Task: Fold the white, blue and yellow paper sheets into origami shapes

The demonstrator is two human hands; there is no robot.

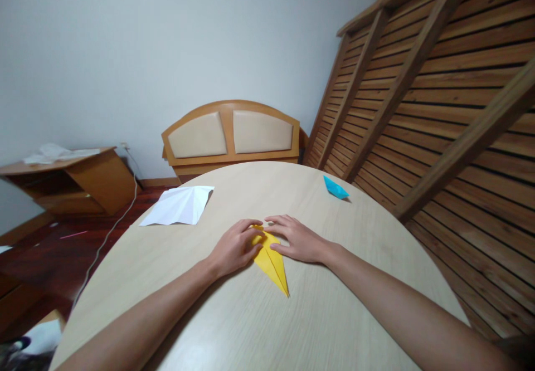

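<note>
A yellow sheet of origami paper, folded into a long pointed kite shape, lies on the round table with its sharp tip toward me. A crease line runs down its middle. My left hand grips the paper's left side, fingers curled over the far end and thumb on top. From the other side, my right hand holds the paper's right edge between its thumb and fingers. The fingertips of both hands meet near the far end, which they partly cover.
A creased white sheet rests at the table's far left, and a small blue folded paper boat at the far right. The pale wooden table has a rounded edge. Behind stand a headboard, a low desk and a slatted wooden frame.
</note>
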